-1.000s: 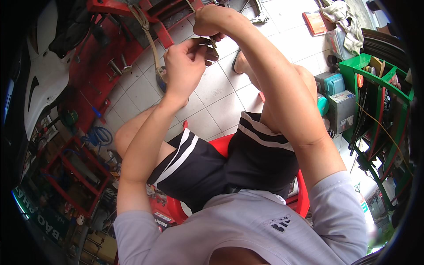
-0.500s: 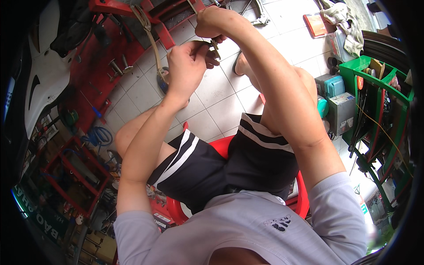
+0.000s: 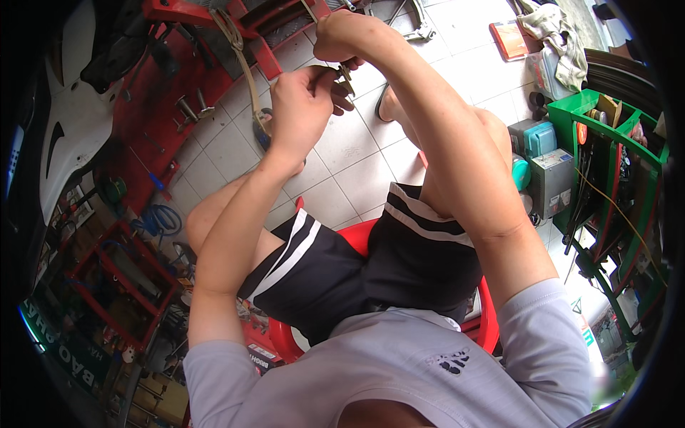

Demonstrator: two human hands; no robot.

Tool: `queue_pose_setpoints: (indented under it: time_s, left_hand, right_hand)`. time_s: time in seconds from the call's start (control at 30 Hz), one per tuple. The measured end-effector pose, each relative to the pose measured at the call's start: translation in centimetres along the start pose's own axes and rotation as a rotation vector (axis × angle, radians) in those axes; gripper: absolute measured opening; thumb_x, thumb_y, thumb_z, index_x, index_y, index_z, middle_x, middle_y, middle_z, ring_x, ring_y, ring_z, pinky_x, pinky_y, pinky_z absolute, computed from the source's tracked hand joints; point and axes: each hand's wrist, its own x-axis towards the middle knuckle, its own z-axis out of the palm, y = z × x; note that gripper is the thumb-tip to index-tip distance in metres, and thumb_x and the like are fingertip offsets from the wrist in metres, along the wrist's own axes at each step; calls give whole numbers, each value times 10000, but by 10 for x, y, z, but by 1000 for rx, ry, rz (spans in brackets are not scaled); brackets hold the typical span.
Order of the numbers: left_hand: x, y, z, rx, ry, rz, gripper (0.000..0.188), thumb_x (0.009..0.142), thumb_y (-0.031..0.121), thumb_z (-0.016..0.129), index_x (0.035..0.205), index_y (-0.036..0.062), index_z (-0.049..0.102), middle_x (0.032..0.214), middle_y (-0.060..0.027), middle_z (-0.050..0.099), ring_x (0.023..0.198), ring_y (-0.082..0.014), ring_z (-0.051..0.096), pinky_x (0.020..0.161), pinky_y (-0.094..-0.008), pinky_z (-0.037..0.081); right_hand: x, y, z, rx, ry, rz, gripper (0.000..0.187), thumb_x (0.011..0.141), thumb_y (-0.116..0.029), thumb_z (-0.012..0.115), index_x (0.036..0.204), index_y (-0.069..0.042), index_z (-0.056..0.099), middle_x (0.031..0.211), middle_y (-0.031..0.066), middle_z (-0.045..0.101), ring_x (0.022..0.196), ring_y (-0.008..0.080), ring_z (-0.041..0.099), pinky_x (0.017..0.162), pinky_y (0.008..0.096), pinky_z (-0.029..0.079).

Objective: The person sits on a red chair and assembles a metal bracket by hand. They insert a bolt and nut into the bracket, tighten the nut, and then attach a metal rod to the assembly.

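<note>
Hands (image 3: pixel 298 107) (image 3: pixel 341 36), two, at one brassy piece (image 3: pixel 346 74)

— Dial centre?
— Stool (image 3: pixel 357 234), one; seated person (image 3: pixel 385 357) on it, facing twelve.
— Twelve?
— Right hand (image 3: pixel 338 39), just beyond left hand (image 3: pixel 296 107) at eleven; small part (image 3: pixel 347 77) between; tiled floor (image 3: pixel 353 146) below.
— Two to three?
— Cloth (image 3: pixel 556 36) over bin (image 3: pixel 540 77), two; tool rack (image 3: pixel 571 100), three, box (image 3: pixel 555 187) beside its near side.
— Eight to ten?
— Frame (image 3: pixel 148 251), eight; coiled hose (image 3: pixel 157 220), nine; metal parts (image 3: pixel 187 110) on platform (image 3: pixel 132 143), ten.
</note>
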Motion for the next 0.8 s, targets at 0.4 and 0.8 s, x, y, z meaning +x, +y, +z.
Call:
queue_pose_setpoints:
  time_s: [0.4, 0.8]
  left_hand:
    - [-4, 1, -2, 387, 109, 332, 153, 813, -9, 641, 958, -31, 686, 801, -105, 719, 702, -138, 699, 655, -247, 544]
    - [-1, -1, -5, 316, 76, 221, 169, 834, -1, 633, 993, -42, 674, 822, -91, 723, 746, -127, 695, 678, -229, 521]
  right_hand:
    - [0, 1, 0, -19, -11, -7, 216, 694, -50, 472, 661, 54, 659, 583, 165, 631, 518, 240, 639, 513, 354, 522]
    - [3, -3, -3, -71, -98, 85, 277, 794, -142, 524, 969, -40, 713, 865, 113, 703, 724, 230, 695, 639, 359, 553]
